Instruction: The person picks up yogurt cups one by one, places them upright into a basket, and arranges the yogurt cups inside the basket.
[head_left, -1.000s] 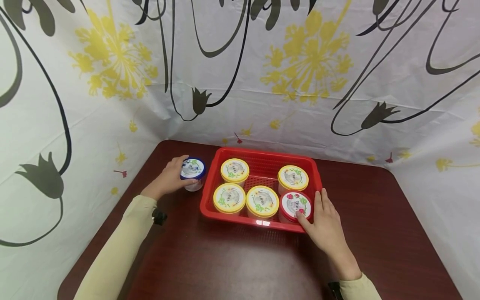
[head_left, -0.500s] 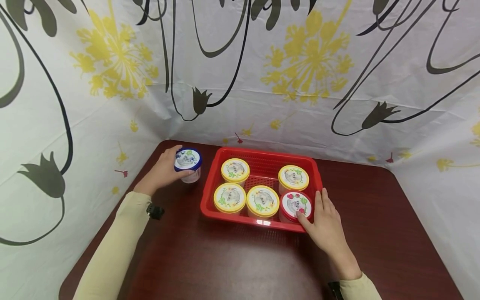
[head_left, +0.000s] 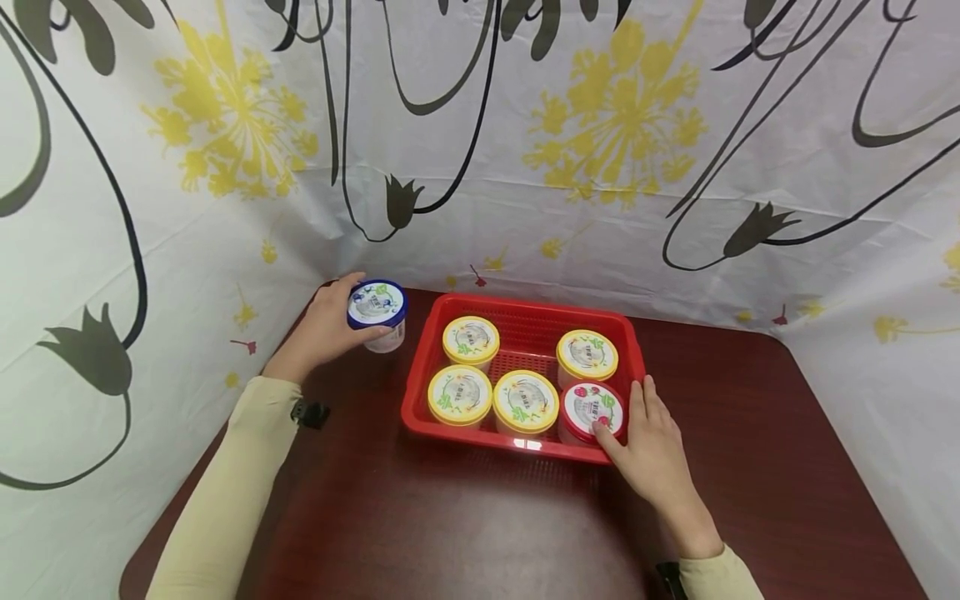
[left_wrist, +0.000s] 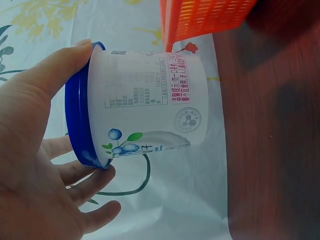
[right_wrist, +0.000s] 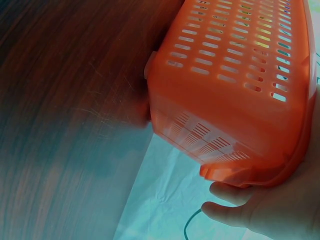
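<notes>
My left hand [head_left: 322, 327] pinches a blue-lidded cup [head_left: 377, 308] by its lid, thumb on the near side and fingers on the far side. In the left wrist view the clear cup [left_wrist: 150, 100] shows printed text and blueberries, with its base toward the table. It is left of the red basket [head_left: 457, 435]. My right hand [head_left: 652, 450] rests on the basket's right rim, fingers straight along the outside. Its thumb lies over the edge of a red-lidded cup [head_left: 588, 404]. In the right wrist view two fingertips [right_wrist: 225, 212] show past the basket's corner.
Several yellow-lidded cups stand in the basket, one [head_left: 470, 340] at back left and another [head_left: 587, 354] at right. A gap lies between these two at the back. The dark wooden table [head_left: 465, 525] meets a patterned cloth wall [head_left: 465, 150] behind and at both sides.
My left hand has carried the blue-lidded cup away from me and slightly left, toward the table's back edge. My right hand and the basket have stayed in place.
</notes>
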